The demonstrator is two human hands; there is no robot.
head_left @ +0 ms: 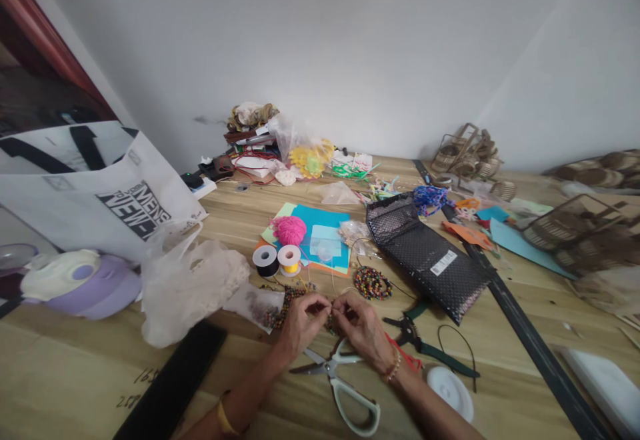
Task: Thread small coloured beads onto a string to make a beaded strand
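Note:
My left hand (299, 325) and my right hand (364, 328) meet fingertip to fingertip near the middle of the table. Both are closed in a pinch on a thin string of beads (330, 324), a few of which show just below the fingertips; the exact grip is too small to make out. Beside my left hand lies a heap of multicoloured beads (289, 303) next to a clear plastic bag (253, 303). Beyond my right hand is a coiled bead strand (373, 283). White-handled scissors (330, 368) lie open beneath my wrists.
Dark green pliers (413, 333) and a white round lid (450, 393) are to the right. Ahead stand black (265, 261) and yellow (289, 260) spools, pink yarn (290, 230) and blue paper (320, 217). A black bubble mailer (425, 253) lies right, a purple-white container (85, 283) left.

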